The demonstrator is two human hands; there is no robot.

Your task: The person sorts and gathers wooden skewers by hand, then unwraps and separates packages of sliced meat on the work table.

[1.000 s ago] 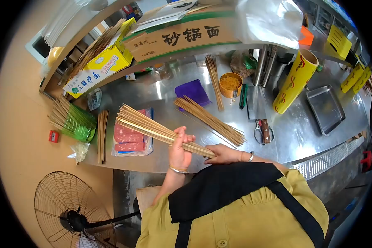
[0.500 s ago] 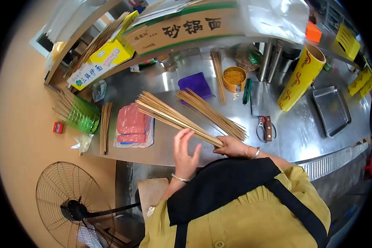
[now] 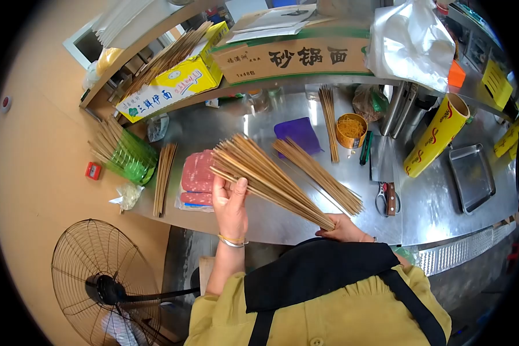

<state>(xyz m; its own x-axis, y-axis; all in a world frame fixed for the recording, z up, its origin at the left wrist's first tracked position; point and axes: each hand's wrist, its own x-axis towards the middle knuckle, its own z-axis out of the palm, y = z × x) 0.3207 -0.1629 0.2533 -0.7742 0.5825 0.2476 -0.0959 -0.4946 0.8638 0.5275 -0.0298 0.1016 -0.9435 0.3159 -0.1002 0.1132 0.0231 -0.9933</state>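
A thick bundle of thin wooden sticks slants above the steel table, fanned out at its upper left end. My right hand is closed round the narrow lower right end. Near the fanned end, my left hand grips the bundle's lower edge between thumb and fingers. Behind the bundle, a second pile of sticks lies on the table beside a purple cloth-like sheet. Packed pink meat slices lie left of my left hand, partly covered by it.
Along the steel table are a green basket of sticks, a round tin, scissors, a cleaver, a yellow film roll and a metal tray. A fan stands at the lower left.
My left hand was round the bundle near its lower end, opened away from it, and now grips it near the fanned end. The sticks have spread wider. The whole view has shifted.
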